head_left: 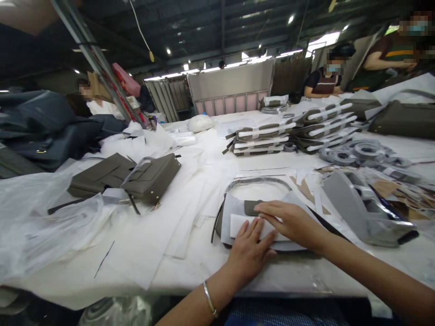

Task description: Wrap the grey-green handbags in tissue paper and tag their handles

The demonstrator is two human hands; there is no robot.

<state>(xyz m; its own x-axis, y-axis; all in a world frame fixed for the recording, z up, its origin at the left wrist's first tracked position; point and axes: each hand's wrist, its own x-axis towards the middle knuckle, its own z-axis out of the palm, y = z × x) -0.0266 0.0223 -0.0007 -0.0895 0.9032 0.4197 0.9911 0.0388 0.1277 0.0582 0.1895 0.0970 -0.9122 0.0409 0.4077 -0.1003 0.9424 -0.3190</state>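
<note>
A dark olive handbag (219, 218) lies flat on the table in front of me, with white sheet (227, 232) over its front and its strap (258, 180) looped behind. My left hand (250, 248) rests with fingers spread on a white foam piece (236, 223) on the bag. With its fingers stretched out, my right hand (288, 222) touches the edge of the olive flap (250, 207). The underside of the right hand's fingers is partly hidden.
Right of the bag stands a grey tape dispenser (360, 213). Wrapped bags (261, 136) are stacked behind, near coiled grey straps (363, 151). Another olive bag (152, 179) lies to the left by crumpled plastic (50, 226). Co-workers (326, 77) are across the table.
</note>
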